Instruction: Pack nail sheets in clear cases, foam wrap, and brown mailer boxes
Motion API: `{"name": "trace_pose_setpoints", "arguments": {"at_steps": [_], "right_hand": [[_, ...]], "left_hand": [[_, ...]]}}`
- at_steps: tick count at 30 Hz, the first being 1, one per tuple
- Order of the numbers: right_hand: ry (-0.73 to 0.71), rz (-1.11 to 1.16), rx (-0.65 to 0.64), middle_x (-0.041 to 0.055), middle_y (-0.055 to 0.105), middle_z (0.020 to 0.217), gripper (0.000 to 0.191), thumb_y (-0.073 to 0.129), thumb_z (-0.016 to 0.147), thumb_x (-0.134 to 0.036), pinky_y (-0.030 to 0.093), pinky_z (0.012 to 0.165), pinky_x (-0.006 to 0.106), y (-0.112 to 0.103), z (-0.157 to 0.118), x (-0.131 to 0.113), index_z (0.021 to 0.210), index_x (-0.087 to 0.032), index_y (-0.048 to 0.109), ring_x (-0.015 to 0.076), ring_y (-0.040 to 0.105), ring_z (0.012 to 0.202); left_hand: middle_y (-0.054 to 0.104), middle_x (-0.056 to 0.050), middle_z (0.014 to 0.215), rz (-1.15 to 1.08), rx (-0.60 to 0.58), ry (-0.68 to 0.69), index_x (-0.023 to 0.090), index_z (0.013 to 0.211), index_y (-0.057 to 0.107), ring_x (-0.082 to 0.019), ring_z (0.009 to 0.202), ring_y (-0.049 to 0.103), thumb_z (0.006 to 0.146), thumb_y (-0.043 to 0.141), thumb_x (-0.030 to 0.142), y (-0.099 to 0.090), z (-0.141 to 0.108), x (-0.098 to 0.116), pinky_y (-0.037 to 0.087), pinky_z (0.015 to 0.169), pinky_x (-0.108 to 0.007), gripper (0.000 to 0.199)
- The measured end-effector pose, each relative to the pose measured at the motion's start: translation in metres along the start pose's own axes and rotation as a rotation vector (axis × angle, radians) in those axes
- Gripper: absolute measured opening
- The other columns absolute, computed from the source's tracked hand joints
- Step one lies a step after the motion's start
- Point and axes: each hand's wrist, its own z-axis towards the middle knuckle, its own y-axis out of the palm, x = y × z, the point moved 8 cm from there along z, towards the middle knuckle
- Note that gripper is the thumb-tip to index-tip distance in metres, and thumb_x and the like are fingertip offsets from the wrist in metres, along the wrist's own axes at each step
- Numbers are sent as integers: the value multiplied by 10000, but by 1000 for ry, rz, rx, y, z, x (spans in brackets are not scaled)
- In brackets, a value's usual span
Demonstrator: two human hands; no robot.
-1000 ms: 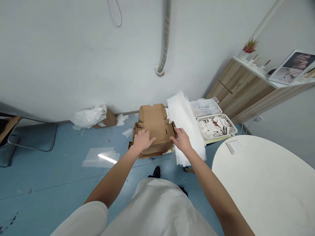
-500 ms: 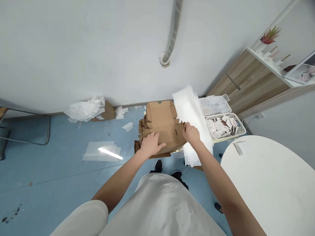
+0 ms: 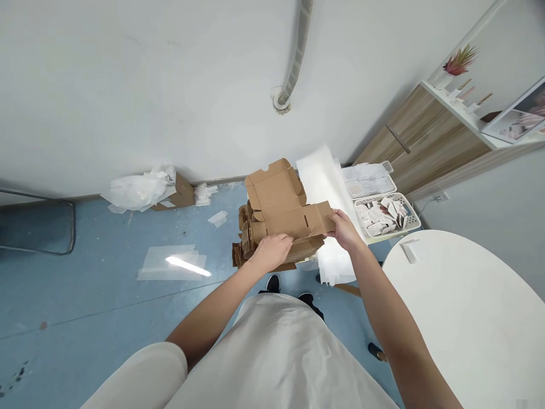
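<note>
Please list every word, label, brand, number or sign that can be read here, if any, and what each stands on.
None can be read.
Small packets in the white basket: dark and reddish marks, too small to read.
Pale patch on the brown box by the wall: too small to tell.
Unfolded cardboard under the hands: no lettering visible, only a dark slot.

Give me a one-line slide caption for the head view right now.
Left hand and right hand on a partly folded cardboard box atop a flattened stack.
</note>
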Motion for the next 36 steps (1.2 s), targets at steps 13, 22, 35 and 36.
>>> {"name": "trace_pose_setpoints", "arguments": {"at_steps": [13,22,35,36], "right_hand": [[-31,-196,-218,54,619,977,487,543,690,-222,542,520,289,32,-29,-30,1171,-250,468,173,615,758],[-334,-10,-120,32,598,1077,598,484,628,-165,514,637,290,45,-29,-48,1218,-240,421,173,593,854],[-335,135,113,32,618,1063,617,552,626,-227,461,802,352,-37,-60,-28,1233,-239,438,197,582,949],[-335,145,151,31,616,1069,624,552,630,-236,462,800,352,-50,-68,-23,1241,-245,430,197,583,949]], "left_hand": [[669,-41,945,-12,323,117,201,967,612,-160,857,596,868,338,220,-19,-8,21,370,844,-342,292],[671,-42,940,-81,478,48,218,993,611,-169,893,590,864,362,241,-27,-14,33,339,891,-362,281],[30,-156,1453,-107,513,-474,199,1381,-54,-319,1309,176,724,548,499,-48,-18,-24,254,1005,-486,940],[26,-157,1452,-162,484,-463,205,1377,-87,-309,1293,230,729,549,488,-40,-12,-25,285,998,-464,950]]}}
